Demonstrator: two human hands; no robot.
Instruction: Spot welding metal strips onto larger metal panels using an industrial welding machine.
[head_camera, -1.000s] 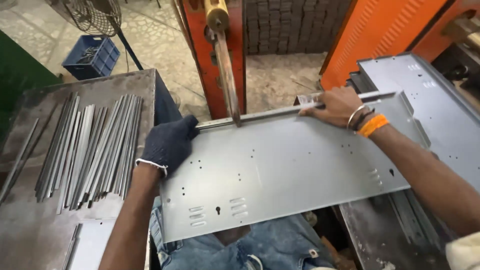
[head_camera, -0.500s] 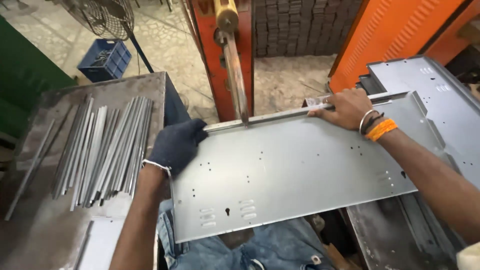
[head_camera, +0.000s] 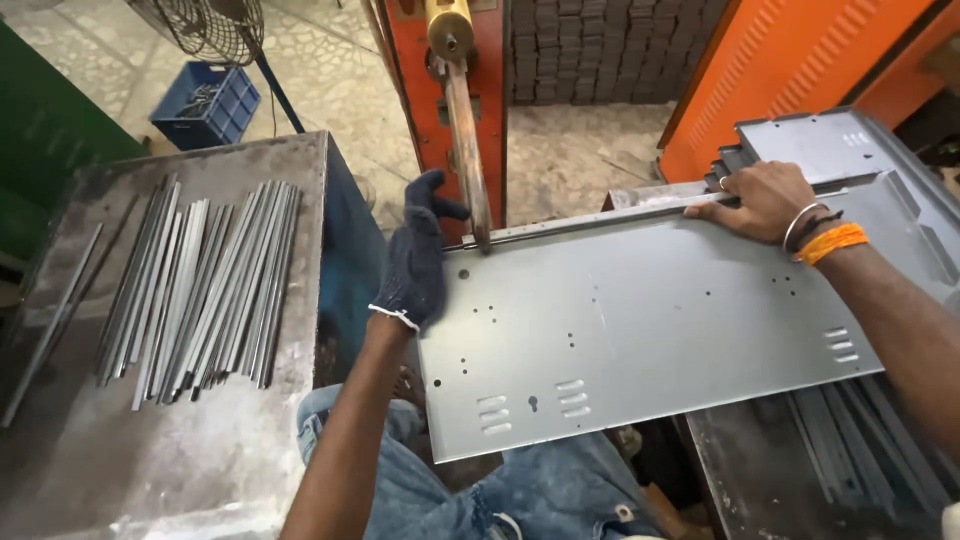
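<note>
Panel (head_camera: 640, 330) of flat grey sheet metal, punched and slotted, right hand (head_camera: 760, 200) flat on top, left hand (head_camera: 418, 255) loose-gripped at its edge.

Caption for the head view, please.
Gloved left hand and bare right hand steady a grey sheet-metal panel under a welder's copper arm.

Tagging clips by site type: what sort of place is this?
Likely a sheet-metal fabrication workshop: a punched steel panel held under a welding-type machine arm, and cut metal strips on a worn steel bench.
</note>
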